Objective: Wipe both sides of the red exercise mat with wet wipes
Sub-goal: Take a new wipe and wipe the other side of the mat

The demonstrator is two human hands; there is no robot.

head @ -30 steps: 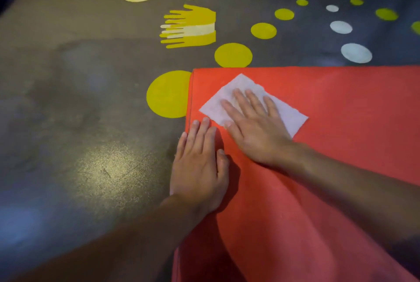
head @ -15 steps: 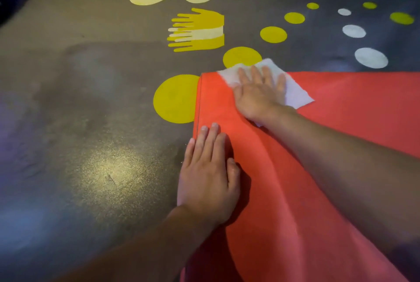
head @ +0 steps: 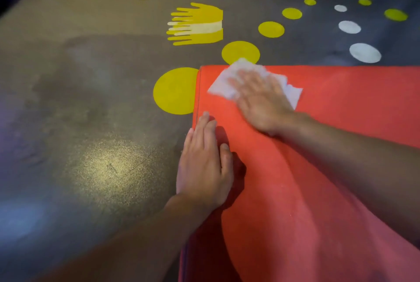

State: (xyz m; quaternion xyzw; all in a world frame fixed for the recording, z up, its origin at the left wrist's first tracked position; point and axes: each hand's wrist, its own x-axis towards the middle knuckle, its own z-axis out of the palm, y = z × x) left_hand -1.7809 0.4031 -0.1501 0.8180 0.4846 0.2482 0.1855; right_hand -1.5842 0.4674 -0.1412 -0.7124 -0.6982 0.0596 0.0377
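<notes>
Mat (head: 341,100) cut off; right hand (head: 261,102) blurred

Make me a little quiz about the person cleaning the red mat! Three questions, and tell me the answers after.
1. True or false: the right hand lies flat on the white wipe.
2. Where does the left hand rest?
A. On a yellow floor circle
B. Flat on the red mat, at its left edge
C. In the air above the mat
3. Fill in the blank: the wipe's far corner pokes past the mat's far edge over a ______ circle painted on the floor.

Key
1. True
2. B
3. Yellow
</notes>
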